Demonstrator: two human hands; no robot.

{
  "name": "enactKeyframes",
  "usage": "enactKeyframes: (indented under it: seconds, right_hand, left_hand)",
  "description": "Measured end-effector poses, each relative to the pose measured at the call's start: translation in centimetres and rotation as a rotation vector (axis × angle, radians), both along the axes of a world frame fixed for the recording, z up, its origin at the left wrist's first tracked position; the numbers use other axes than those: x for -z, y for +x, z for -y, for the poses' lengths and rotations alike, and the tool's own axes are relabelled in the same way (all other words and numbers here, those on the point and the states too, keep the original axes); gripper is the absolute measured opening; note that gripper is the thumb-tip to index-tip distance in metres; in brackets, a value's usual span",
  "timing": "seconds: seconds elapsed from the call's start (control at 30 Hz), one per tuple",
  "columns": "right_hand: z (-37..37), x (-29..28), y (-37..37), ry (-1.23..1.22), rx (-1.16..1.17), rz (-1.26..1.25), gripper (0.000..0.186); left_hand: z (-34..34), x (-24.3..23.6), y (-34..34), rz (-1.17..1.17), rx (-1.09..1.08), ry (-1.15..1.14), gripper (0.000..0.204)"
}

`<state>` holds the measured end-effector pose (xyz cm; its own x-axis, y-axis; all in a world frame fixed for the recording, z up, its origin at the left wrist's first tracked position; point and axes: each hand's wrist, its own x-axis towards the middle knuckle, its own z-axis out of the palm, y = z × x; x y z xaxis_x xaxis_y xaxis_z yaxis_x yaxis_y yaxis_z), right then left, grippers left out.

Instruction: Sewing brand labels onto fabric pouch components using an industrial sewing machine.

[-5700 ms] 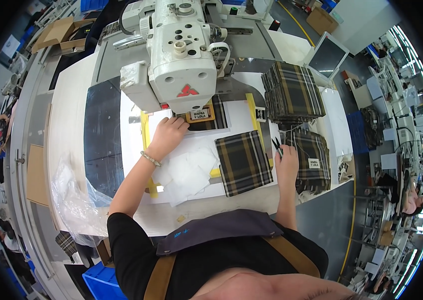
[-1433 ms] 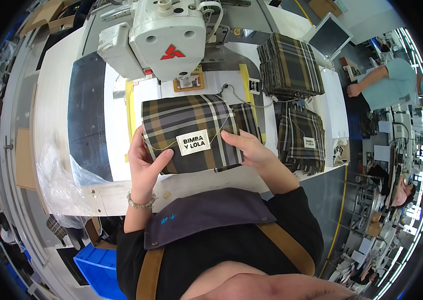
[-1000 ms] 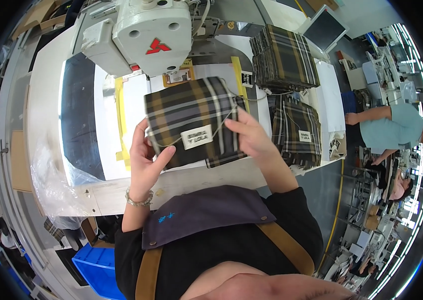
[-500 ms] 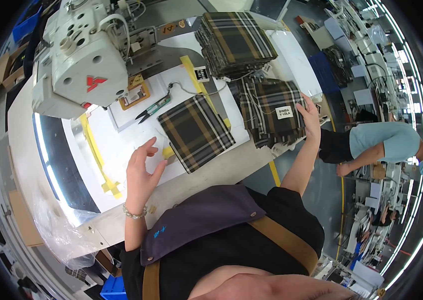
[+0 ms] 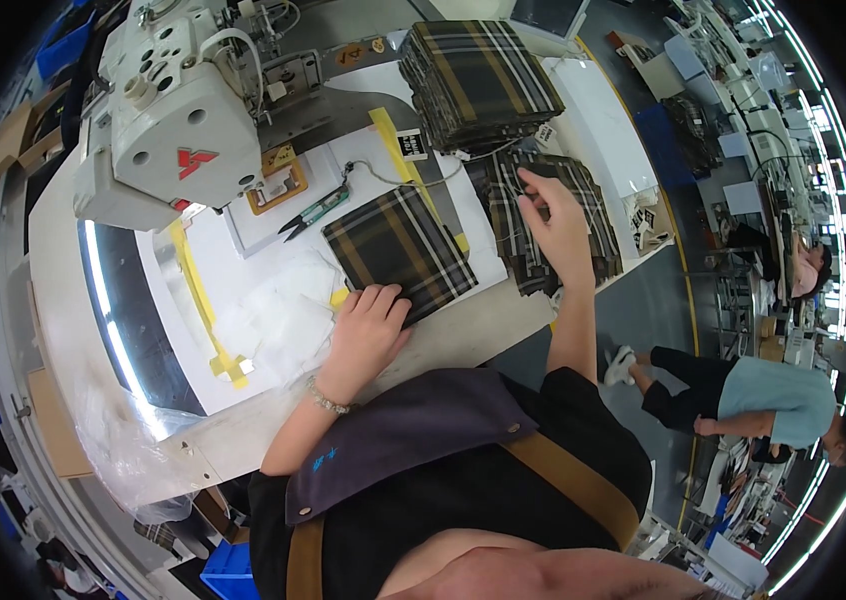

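Note:
A dark green, tan and white plaid fabric piece (image 5: 398, 245) lies on the white work surface in front of me. My left hand (image 5: 371, 322) grips its near left corner, fingers bent over the top. My right hand (image 5: 558, 222) hovers over the smaller pile of plaid pieces (image 5: 588, 190) at the right. Its thumb and forefinger are drawn together in a pinch; what is between them, if anything, is too small to see. Left of the single piece lies a thin, crumpled white sheet (image 5: 278, 315). Green-handled thread snips (image 5: 318, 212) rest beyond it, on a cord.
A white sewing machine (image 5: 178, 130) stands at the far left. Behind the smaller pile rises a taller stack of plaid pieces (image 5: 483, 80). A black label (image 5: 411, 145) and yellow tape (image 5: 198, 300) are on the surface. Across the aisle is a person in a light blue shirt (image 5: 778, 400).
My left hand has come down onto the fabric piece's corner. My right hand has moved left from the smaller pile's right edge to above it. The white label on that pile no longer shows.

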<state>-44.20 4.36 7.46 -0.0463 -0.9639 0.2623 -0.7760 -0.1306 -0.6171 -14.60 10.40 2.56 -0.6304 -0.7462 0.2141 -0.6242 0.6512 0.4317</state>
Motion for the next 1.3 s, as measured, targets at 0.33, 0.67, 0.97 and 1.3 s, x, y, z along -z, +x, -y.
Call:
enactKeyframes:
  seconds: [0.33, 0.67, 0.97, 1.3]
  right_hand:
    - [5.3, 4.0, 11.2, -0.147, -0.556, -0.155, 0.033]
    - [10.7, 5.6, 15.7, -0.203, -0.789, -0.419, 0.029]
    - [8.6, 1.5, 12.2, -0.254, -0.621, -0.451, 0.025]
    - [1.3, -2.1, 4.5, 0.349, -0.017, -0.416, 0.02]
  left_hand:
    - [-0.2, 0.2, 1.2, -0.102, -0.003, -0.011, 0.04]
    - [-1.3, -0.1, 7.9, -0.19, -0.51, 0.019, 0.034]
    - [-1.0, 0.3, 9.1, -0.15, -0.609, 0.146, 0.031]
    - [-0.4, 0.0, 9.0, -0.237, -0.622, 0.221, 0.032]
